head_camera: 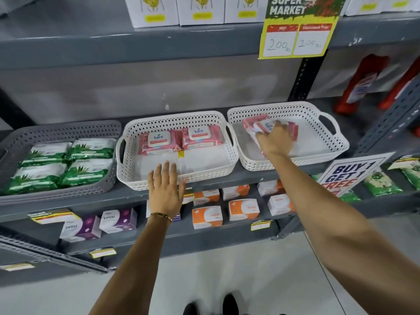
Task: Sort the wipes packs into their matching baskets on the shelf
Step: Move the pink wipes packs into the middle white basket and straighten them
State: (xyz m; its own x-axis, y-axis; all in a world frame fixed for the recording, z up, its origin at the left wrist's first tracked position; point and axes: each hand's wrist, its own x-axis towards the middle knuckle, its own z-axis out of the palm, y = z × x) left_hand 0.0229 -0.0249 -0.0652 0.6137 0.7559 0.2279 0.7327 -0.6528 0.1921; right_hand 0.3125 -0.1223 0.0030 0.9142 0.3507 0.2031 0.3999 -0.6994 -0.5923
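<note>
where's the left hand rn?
Head view, centre: the left hand lies open and flat on the front rim of the middle white basket, below the two pink wipes packs.

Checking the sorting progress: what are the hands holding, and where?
Right hand grips pink wipes packs at their near end, in the right basket. Left hand holds nothing.

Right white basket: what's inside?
The right white basket holds pink wipes packs, gripped by the right hand. The hand covers part of the packs, so their count is unclear.
</note>
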